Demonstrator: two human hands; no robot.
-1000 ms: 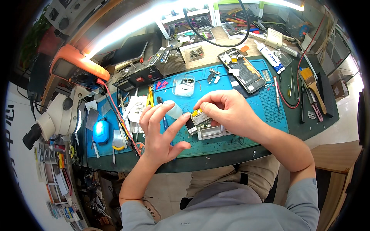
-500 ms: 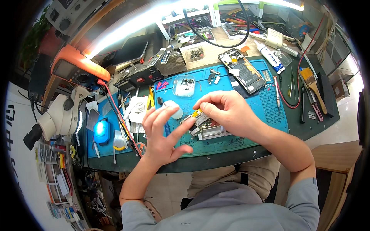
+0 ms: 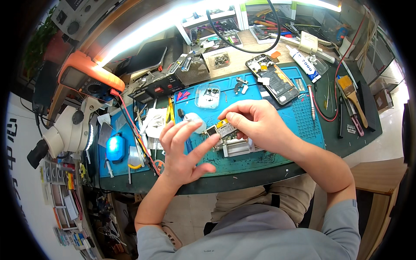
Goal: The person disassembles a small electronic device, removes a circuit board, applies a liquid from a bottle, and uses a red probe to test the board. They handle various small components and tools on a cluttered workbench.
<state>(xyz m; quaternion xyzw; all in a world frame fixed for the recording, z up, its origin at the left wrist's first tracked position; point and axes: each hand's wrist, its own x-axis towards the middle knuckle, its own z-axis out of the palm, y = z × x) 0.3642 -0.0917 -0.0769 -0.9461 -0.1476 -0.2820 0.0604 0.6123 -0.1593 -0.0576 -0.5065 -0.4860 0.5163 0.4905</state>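
My right hand pinches a small phone circuit board between thumb and fingers. The board has silver shields and a yellow patch along its upper edge. Just below it, a silver metal clamp fixture rests on the blue work mat. Fingers spread, my left hand hovers to the left; its index fingertip comes close to the board's left end, and I cannot tell whether they touch. Behind the left fingertips is a small whitish round container, partly covered.
An opened phone lies at the back right beside a white and blue tube. A clear parts box sits on the mat. To the left are an orange multimeter and a microscope. Brushes lie at the right.
The board in my right hand has risen slightly and turned, showing more of its shielded face above the fixture. My left hand has hardly moved.
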